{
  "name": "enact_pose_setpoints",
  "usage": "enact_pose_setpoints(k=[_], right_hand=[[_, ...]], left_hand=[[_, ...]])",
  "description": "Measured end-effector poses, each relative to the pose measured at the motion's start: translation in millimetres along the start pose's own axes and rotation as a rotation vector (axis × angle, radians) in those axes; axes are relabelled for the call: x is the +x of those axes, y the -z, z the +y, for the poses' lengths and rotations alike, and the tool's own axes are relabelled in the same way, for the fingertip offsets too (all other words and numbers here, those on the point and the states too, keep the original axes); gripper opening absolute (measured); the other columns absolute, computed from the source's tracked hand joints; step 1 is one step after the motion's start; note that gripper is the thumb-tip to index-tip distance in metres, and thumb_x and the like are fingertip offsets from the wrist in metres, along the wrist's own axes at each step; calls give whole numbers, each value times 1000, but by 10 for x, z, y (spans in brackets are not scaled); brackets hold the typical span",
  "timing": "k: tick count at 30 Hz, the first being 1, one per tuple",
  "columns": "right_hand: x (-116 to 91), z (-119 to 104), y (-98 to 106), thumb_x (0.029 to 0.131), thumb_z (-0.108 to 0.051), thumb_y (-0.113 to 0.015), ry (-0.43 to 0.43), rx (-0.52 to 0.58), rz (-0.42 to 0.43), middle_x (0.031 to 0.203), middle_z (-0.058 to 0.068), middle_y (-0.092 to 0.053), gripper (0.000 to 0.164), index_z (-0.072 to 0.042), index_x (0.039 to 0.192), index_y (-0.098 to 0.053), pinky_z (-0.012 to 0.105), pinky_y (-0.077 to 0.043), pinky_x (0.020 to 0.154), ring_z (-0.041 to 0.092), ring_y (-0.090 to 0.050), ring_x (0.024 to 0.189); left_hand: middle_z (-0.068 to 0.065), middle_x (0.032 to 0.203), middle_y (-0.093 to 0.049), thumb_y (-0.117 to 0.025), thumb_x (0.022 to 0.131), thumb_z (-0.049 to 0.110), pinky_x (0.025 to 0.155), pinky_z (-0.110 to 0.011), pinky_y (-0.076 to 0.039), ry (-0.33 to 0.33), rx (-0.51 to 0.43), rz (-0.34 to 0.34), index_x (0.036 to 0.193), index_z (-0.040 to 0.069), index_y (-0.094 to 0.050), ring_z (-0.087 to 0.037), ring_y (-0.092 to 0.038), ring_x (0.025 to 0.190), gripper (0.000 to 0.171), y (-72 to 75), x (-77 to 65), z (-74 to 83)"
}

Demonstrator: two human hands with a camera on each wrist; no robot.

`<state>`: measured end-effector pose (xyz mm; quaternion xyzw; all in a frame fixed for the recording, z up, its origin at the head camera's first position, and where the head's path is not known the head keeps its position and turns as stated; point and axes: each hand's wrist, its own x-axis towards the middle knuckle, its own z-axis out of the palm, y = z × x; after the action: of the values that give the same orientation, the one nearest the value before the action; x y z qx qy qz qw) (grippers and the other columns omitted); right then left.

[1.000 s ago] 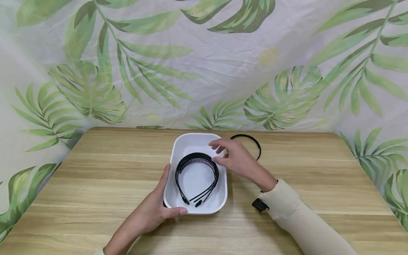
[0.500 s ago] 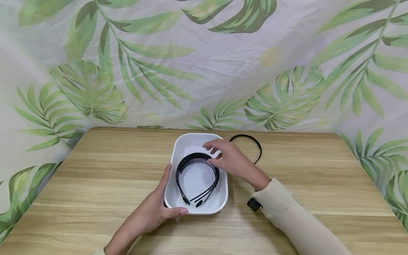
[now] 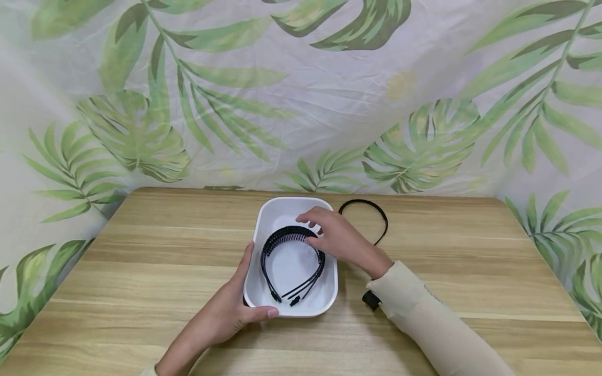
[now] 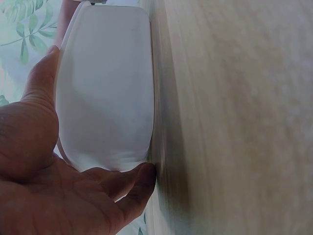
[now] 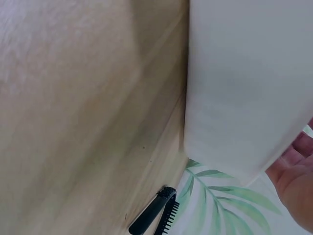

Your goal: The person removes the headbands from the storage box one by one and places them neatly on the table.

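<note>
In the head view, a white plastic bin (image 3: pixel 291 309) stands on the wooden table. Black toothed headbands (image 3: pixel 288 231), several nested together, lie inside with their ends toward the near side. My left hand (image 3: pixel 230 308) holds the bin's near left corner, its thumb along the near rim and fingers by the left wall; the left wrist view shows that hand (image 4: pixel 63 186) against the white wall. Over the bin's right rim, my right hand (image 3: pixel 336 235) hovers with loosely bent fingers. Its thumb is by the headbands' right side; whether it touches them I cannot tell.
Another black headband (image 3: pixel 386 222) lies on the wooden table (image 3: pixel 447 245) behind and right of the bin, partly hidden by my right hand. A leaf-patterned cloth (image 3: pixel 301 104) hangs along the table's back edge. A black strap piece (image 3: pixel 371 300) sits at my right cuff.
My right hand has shifted left, farther over the bin and the headbands, then slowed. The left hand keeps its hold on the bin, and the headband on the table stays put.
</note>
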<state>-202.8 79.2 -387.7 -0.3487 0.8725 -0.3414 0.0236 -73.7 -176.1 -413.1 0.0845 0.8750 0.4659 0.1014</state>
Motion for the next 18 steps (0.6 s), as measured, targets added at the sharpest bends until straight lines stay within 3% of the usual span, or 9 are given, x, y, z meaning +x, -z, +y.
enact_pose_setpoints(k=[11, 18], right_hand=[[36, 22, -65, 90, 2, -75, 43, -82, 14, 120, 13, -71, 38, -1, 128, -70, 36, -56, 88, 25, -68, 101], [56, 51, -98, 91, 1, -76, 30, -121, 5, 120, 11, -71, 38, -2, 128, -70, 35, -56, 87, 22, -67, 99]], left_hand=[[-21, 172, -24, -93, 78, 37, 111, -18, -37, -19, -14, 3, 170, 17, 4, -31, -50, 141, 135, -16, 6, -26], [-21, 172, -24, -93, 79, 36, 113, -25, -40, -4, -13, -3, 170, 19, 5, -30, -52, 139, 135, -6, 4, -9]])
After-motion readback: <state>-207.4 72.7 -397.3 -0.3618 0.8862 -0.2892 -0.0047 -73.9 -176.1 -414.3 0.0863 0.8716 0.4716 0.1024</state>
